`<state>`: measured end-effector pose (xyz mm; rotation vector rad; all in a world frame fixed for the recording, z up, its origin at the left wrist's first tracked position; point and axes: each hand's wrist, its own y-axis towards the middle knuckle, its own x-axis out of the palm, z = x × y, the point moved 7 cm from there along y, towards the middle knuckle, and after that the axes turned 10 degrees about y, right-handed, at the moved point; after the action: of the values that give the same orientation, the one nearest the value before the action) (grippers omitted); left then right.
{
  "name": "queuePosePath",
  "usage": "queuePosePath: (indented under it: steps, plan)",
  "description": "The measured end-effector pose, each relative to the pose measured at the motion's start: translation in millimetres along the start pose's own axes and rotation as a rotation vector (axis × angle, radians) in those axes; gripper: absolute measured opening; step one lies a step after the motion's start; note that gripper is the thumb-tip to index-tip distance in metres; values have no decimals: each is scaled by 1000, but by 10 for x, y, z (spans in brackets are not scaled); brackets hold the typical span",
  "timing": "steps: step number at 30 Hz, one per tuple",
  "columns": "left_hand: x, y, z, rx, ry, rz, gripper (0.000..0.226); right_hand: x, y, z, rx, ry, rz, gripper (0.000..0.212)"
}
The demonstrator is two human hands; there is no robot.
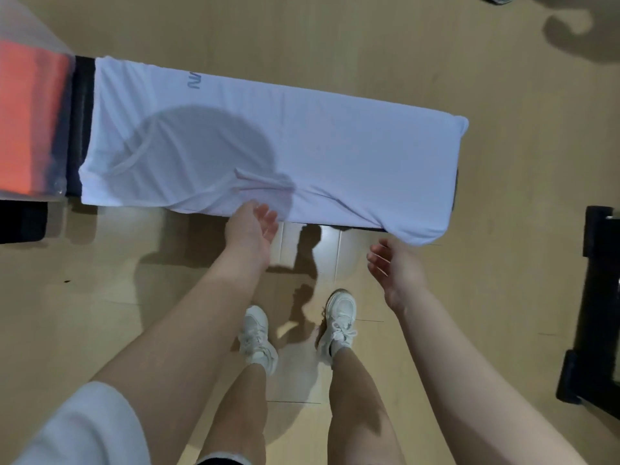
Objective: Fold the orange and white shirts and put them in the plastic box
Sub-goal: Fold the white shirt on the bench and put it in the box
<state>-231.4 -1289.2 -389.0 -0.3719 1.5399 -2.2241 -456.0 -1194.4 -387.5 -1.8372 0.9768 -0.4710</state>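
**Both hands loose at the near edge of the white shirt**

The left hand (pixel 250 226) is spread, palm turned inward and fingers loosely fanned; its fingertips (pixel 268 211) reach the near hem of the long white cotton shirt (pixel 285 142), touching it or just short of it, with no cloth pinched between them. The right hand (pixel 394 270) is likewise open and holds nothing, fingers curled slightly, just below the shirt's drooping near right corner and apart from it.

Directly beyond both hands, the white shirt lies folded into a long strip over a narrow black bench (pixel 80 129), covering nearly all of it; a band of black shows at the shirt's left end and a sliver along the near and right edges. A wrinkle and a folded sleeve seam run just beyond the left hand, under a round shadow. At the far left of the shirt sits a small blue-grey printed mark made of wavy strokes; it cannot be read as letters.

Left of the left hand, past the bare black band, the folded orange shirt (pixel 30 122) lies inside a clear plastic box (pixel 62 189), cut off by the frame edge.

Below the hands, two white lace-up sneakers (pixel 337 322) stand on a tan wooden floor (pixel 335 35). Right of the right hand, a black frame (pixel 593 297) stands at the picture's edge.
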Motion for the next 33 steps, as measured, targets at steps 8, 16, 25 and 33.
queuePosePath:
  steps: [8, 16, 25, 33]
  plan:
    - [860, -333, -681, 440, 828, -155, 18, -632, 703, -88, 223, 239, 32, 41]
    - [1692, -324, -913, 1084, 1856, -181, 40, -531, 1021, -173, 469, 660, -164, 17]
    - [1743, -334, -938, 1204, 1950, -167, 22, -890, 894, -575, 354, 34, -98, 14]
    - [1799, -243, -709, 1115, 1791, 0, 22, -606, 812, -1474, -402, -359, -169, 12]
